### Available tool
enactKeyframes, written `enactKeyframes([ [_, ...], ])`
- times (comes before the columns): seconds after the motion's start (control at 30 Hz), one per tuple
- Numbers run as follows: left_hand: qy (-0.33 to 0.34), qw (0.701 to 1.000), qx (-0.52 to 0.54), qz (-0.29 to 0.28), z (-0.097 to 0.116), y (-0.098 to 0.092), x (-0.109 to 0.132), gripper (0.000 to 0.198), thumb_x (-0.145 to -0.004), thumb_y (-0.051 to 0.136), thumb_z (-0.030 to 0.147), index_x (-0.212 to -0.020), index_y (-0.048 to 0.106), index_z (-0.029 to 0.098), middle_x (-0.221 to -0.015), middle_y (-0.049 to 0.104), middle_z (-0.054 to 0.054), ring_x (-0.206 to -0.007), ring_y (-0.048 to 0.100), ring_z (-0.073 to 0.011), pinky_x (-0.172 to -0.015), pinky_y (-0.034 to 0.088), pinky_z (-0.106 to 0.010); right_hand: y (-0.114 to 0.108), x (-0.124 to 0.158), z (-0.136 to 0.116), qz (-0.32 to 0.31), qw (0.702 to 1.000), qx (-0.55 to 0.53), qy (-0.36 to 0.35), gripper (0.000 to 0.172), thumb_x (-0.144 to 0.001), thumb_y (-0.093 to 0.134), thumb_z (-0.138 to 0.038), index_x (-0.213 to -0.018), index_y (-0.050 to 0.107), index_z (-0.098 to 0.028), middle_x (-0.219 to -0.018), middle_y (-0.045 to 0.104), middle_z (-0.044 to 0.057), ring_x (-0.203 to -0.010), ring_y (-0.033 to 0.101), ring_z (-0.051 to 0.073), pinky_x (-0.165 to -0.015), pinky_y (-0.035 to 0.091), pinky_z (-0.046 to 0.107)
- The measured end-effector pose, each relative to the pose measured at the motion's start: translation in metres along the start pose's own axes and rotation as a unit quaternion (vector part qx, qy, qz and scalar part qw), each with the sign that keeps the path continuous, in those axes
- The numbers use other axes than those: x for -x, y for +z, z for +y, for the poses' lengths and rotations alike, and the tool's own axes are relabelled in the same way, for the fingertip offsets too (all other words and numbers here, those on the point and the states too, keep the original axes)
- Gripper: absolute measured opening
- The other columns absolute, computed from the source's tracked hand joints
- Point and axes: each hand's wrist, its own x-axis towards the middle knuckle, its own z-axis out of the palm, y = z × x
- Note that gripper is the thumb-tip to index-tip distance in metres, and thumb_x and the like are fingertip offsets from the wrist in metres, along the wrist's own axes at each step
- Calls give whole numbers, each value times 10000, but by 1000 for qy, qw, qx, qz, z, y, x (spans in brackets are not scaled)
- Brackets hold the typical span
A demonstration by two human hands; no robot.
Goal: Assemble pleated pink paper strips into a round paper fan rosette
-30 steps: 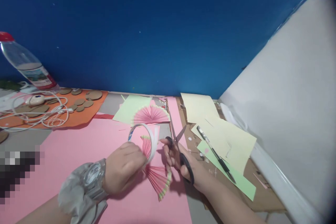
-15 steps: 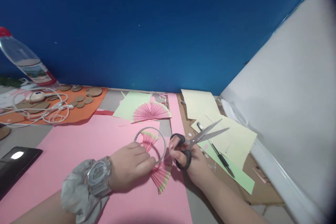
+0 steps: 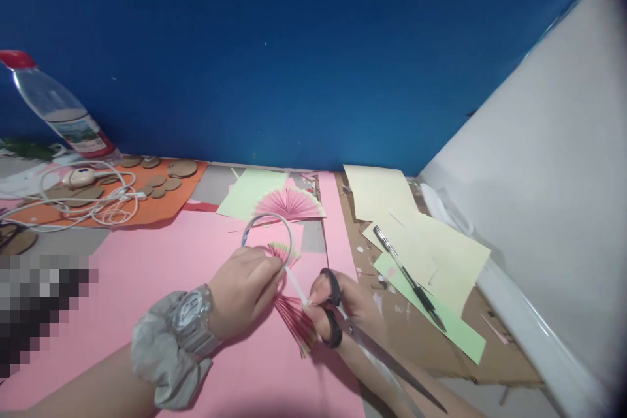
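**Tape strip (image 3: 296, 284) between tape roll (image 3: 292, 241) & R hand (image 3: 355, 297)**

L hand (image 3: 242, 290): fingers together, clamped on roll's lower edge, above pink sheet (image 3: 235, 379). R hand: fingertips pinched on strip's free end; scissors (image 3: 351, 330) looped on same hand, blades pointing back over forearm. Pleated pink paper (image 3: 295, 320) below strip, near both hands; more pleats seen thru roll; joined or sep., can't tell. 2nd pleated fan (image 3: 289, 204) beyond roll. Pen (image 3: 411, 282) on papers to R.
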Motion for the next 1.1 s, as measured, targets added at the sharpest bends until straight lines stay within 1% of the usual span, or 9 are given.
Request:
enactKeyframes([
  [0.13, -29, 998, 20, 47, 0, 1, 1, 113, -846, 386, 117, -818, 482, 168, -696, 553, -39, -663, 494, -168, -661, 416, -302, -3, -1, 6, -80, 977, 140, -136, 224, -712, 641, -145, -912, 559, -205, -713, 528, -13, -617, 493, 126, -563, 400, 247],
  [0.23, -82, 992, 34, 87, -1, -1, 3, 117, -849, 376, 127, -866, 486, 161, -742, 565, -50, -702, 525, -173, -667, 437, -299, -6, -3, 6, -148, 930, 255, -220, 453, -687, 637, -147, -1117, 501, -181, -722, 533, 0, -640, 486, 146, -576, 391, 261],
  [0.37, -163, 974, 82, 131, -6, -3, 3, 102, -872, 361, 165, -879, 463, 175, -738, 533, -22, -683, 522, -156, -640, 429, -282, -5, -3, 4, -210, 867, 364, -268, 435, -704, 576, -156, -1132, 494, -160, -747, 555, 23, -662, 482, 166, -592, 371, 285],
  [0.43, -192, 961, 138, 143, -8, -3, 3, 102, -894, 343, 188, -874, 442, 184, -720, 499, 1, -648, 499, -137, -630, 415, -273, -7, -3, 3, -205, 867, 372, -261, 342, -714, 548, -161, -1055, 527, -168, -728, 552, 20, -649, 481, 166, -589, 365, 286],
  [0.53, -205, 942, 226, 138, -11, 1, 6, 117, -918, 319, 219, -864, 419, 191, -706, 454, 16, -611, 455, -119, -611, 392, -265, -16, -6, 2, -153, 900, 356, -198, 262, -689, 537, -145, -950, 543, -174, -716, 542, 23, -655, 493, 175, -592, 375, 286],
  [0.67, -177, 933, 285, 127, -12, 4, 12, 128, -929, 295, 228, -889, 413, 195, -730, 446, 5, -630, 439, -120, -626, 387, -276, -33, -13, 0, -66, 928, 350, -107, 466, -700, 573, -175, -1147, 443, -169, -966, 548, 81, -883, 520, 221, -756, 415, 329],
  [0.8, -122, 961, 238, 68, -4, 0, 13, 131, -917, 302, 207, -930, 430, 183, -740, 465, -10, -654, 454, -132, -629, 398, -281, -37, -20, -2, -37, 916, 395, -61, 469, -730, 567, -254, -1161, 406, -161, -1071, 491, 105, -982, 473, 251, -837, 388, 372],
  [0.97, -91, 983, 156, -16, 7, -5, 4, 175, -906, 300, 186, -830, 457, 166, -690, 514, -16, -630, 475, -132, -617, 411, -266, -30, -20, -3, -56, 895, 440, -40, 339, -721, 573, -298, -1010, 455, -167, -972, 499, 78, -883, 472, 241, -756, 395, 357],
  [1.1, -63, 986, 140, -58, 11, -7, -2, 259, -903, 272, 188, -723, 459, 180, -641, 541, -12, -586, 491, -129, -583, 409, -249, -27, -21, 1, -25, 875, 479, -65, 304, -690, 572, -258, -952, 458, -153, -916, 496, 76, -833, 455, 233, -705, 375, 338],
])
